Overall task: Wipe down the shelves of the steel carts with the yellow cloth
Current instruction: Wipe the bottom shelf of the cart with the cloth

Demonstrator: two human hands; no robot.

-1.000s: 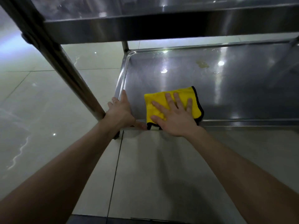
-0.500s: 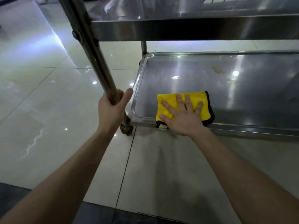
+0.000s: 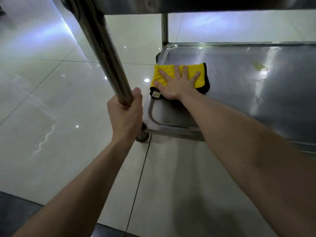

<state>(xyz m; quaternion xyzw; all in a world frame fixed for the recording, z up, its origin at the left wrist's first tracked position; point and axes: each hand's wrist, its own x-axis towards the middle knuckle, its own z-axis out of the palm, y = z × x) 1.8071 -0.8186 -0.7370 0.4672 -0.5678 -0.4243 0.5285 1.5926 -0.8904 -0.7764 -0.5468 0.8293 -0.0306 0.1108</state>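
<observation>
The cloth (image 3: 166,68), folded and dark-edged, lies flat at the left end of the bottom shelf (image 3: 230,103), with its left edge riding over the raised rim. The right hand (image 3: 176,86) presses down on it with the palm flat and the fingers straight and spread, so it is pressing rather than gripping. The left hand (image 3: 125,115) is curled round the cart's near post (image 3: 102,48), low down, just above its foot.

The step in hand looks like wiping the left end of this lowest shelf. It would go best with even, flat pressure and long overlapping strokes towards the right. The cloth's edge should also be worked into the rounded corner and along the rim, where grime tends to collect. The grip on the post should stop the cart sliding on the glossy floor (image 3: 51,100). A yellowish stain (image 3: 259,66) sits well apart to the right, near the far edge, and probably needs several firm passes.

The shelf's right end is cut off by the frame. The upper shelf (image 3: 205,4) shows only as a dark underside. The post's foot is mostly behind the left hand — I cannot tell what it stands on. Glare streaks make wiped and unwiped steel hard to tell apart.
</observation>
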